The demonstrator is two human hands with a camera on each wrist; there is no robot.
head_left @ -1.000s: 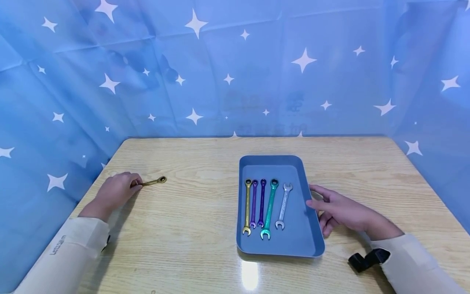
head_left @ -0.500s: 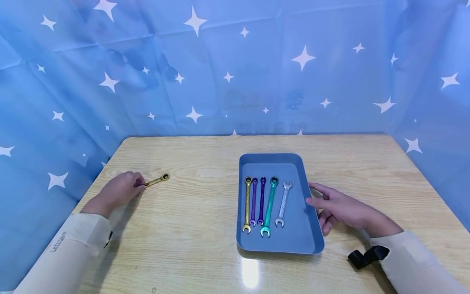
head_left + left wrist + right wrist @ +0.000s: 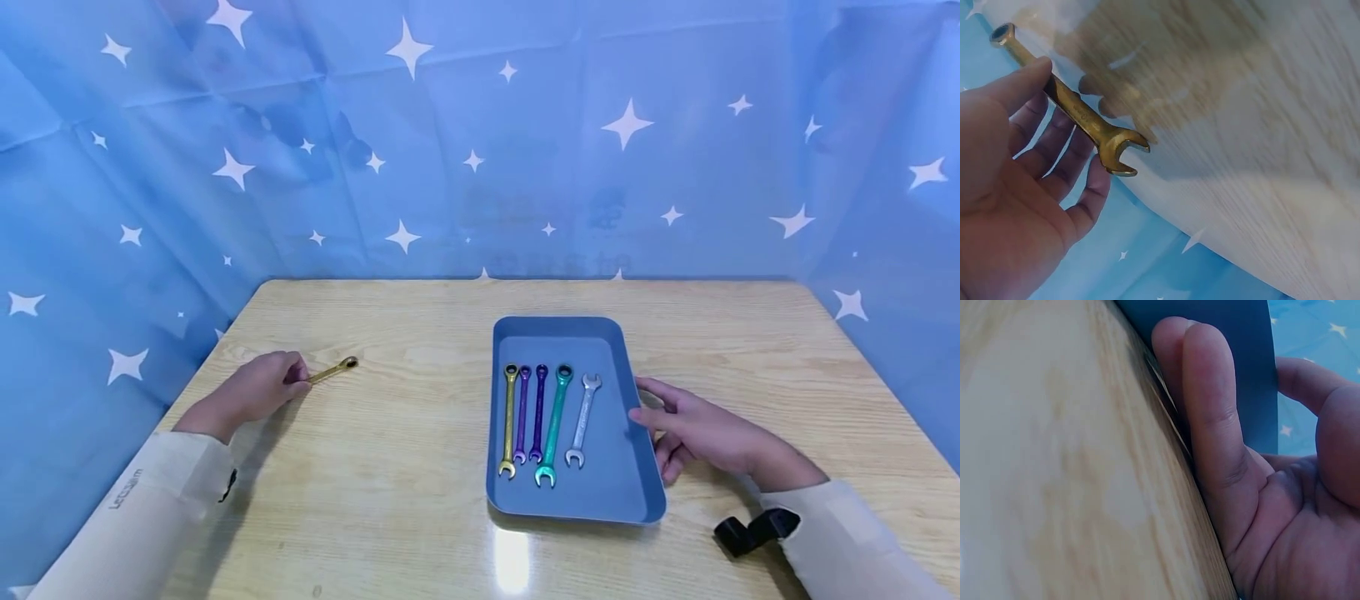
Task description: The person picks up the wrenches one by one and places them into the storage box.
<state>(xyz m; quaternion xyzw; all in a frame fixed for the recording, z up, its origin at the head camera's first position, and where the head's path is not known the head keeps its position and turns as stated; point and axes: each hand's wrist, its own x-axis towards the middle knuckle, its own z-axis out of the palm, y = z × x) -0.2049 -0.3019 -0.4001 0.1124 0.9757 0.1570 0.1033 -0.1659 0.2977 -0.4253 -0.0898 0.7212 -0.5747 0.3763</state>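
Note:
My left hand (image 3: 262, 387) pinches a gold combination wrench (image 3: 1082, 112) between thumb and fingers, over the left part of the table. In the left wrist view its open end points away from the palm, and its ring end sticks out past the thumb. A blue-grey tray (image 3: 618, 492) stands right of centre. My right hand (image 3: 708, 429) grips the tray's right side, thumb over the rim and fingers along the outer wall (image 3: 1250, 381). Inside lie another gold wrench (image 3: 509, 421), a light purple one (image 3: 521, 417), a dark purple one (image 3: 538, 412), a green one (image 3: 555, 425) and a silver open-end wrench (image 3: 582, 421).
The wood-grain table (image 3: 397, 467) spreads between the left hand and the tray. Behind and beside it hangs a blue curtain (image 3: 450, 192) with white stars. A black device (image 3: 753, 532) is strapped at the right sleeve.
My left hand has shifted slightly right with the gold wrench, whose ring end now points a little more upward in the head view. The right hand keeps its hold on the tray.

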